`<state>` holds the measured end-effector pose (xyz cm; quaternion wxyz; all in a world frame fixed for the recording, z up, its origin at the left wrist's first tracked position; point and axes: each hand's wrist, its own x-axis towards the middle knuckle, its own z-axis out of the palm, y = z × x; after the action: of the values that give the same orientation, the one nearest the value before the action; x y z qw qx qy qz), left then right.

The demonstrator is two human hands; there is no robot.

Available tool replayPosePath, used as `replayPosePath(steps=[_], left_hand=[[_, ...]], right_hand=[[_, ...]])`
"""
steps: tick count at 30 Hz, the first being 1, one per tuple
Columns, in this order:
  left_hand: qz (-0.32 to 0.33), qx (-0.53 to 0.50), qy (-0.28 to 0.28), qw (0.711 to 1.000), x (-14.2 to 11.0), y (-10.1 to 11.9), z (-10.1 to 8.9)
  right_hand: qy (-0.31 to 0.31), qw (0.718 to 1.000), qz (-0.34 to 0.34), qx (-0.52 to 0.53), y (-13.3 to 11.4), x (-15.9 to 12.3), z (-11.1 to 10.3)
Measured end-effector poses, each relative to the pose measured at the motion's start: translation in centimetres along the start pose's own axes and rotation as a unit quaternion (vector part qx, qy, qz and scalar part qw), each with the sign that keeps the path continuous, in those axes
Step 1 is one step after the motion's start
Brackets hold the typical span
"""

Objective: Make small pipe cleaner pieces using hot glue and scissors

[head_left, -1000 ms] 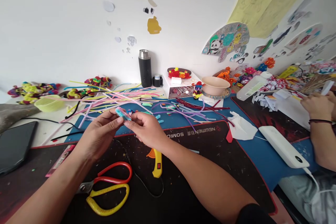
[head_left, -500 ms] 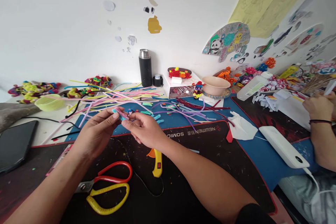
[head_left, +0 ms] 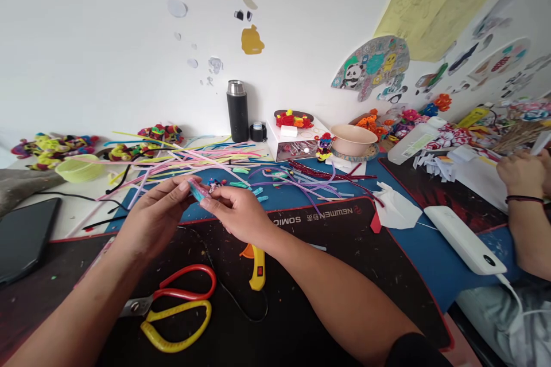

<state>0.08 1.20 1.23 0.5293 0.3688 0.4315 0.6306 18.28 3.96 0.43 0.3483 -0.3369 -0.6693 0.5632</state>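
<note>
Both my hands meet above the black desk mat [head_left: 327, 275]. My left hand [head_left: 157, 218] and my right hand [head_left: 239, 215] pinch a small pink and turquoise pipe-cleaner piece [head_left: 197, 190] between their fingertips, one hand at each end. Just behind it lies a heap of long pastel pipe cleaners [head_left: 193, 161] and short cut bits [head_left: 258, 190]. Below my hands lie red and yellow scissors [head_left: 181, 309] and a yellow glue gun [head_left: 257, 266], partly hidden by my right wrist.
A black flask [head_left: 238, 111], a white box [head_left: 297, 140] and a beige bowl [head_left: 353, 140] stand by the wall. A dark tablet [head_left: 23, 238] lies at left, a white power bank [head_left: 465, 239] at right. Another person's hand [head_left: 519, 175] works with paper at far right.
My fingers have turned the small piece slightly and shifted it a little left and down. Everything else on the table stays put.
</note>
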Motion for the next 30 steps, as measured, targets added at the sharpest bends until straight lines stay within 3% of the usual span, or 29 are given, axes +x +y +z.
replayPosePath(steps=[10,18,25,30], left_hand=[[-0.021,-0.016,0.027,0.999,0.04,0.03,0.03],[-0.057,-0.048,-0.018,0.997,0.33,-0.06,-0.46],[-0.065,-0.038,-0.007,0.997,0.42,-0.30,-0.57],[-0.056,-0.024,-0.005,0.998,0.11,-0.26,-0.16]], right_hand=[[-0.028,0.999,0.020,-0.013,-0.07,-0.05,-0.09],[-0.038,0.999,0.012,0.034,0.01,-0.12,0.15],[-0.002,0.998,-0.042,-0.054,0.41,0.17,0.03],[0.014,0.996,-0.036,-0.078,0.01,0.12,-0.27]])
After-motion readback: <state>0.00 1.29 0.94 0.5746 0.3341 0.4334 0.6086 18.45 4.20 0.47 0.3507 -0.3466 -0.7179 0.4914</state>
